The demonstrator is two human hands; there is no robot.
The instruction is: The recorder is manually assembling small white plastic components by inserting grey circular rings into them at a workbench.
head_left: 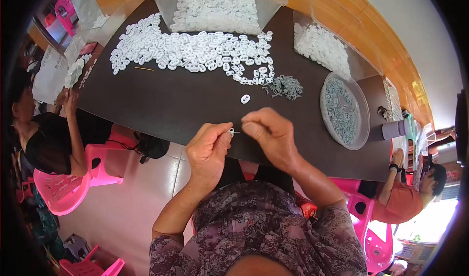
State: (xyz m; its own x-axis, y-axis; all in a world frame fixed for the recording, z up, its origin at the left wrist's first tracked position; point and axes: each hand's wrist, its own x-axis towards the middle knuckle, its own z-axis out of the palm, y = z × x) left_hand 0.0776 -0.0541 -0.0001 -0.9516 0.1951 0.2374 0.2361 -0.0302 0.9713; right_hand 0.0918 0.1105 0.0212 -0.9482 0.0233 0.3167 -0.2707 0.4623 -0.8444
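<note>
Near the table's front edge, my left hand [210, 145] pinches a small white plastic piece [231, 130] between thumb and fingertips. A thin screw [237, 132] sticks out of the piece toward the right. Just beside it, my right hand [271, 134] is closed with thumb and fingers together; whatever they hold, if anything, is hidden. One loose white oval piece [245, 99] with holes lies beyond my hands. Farther off spreads a heap of similar white pieces [190, 51], with a small pile of grey screws [286, 88] at its right.
A clear tub [168, 13] of white pieces stands at the back of the dark table [146, 97]. To the right are a round tub [365, 124] of screws, a clear box [364, 63] and a grey cylinder [392, 130]. Other people sit left and right on pink chairs [105, 166].
</note>
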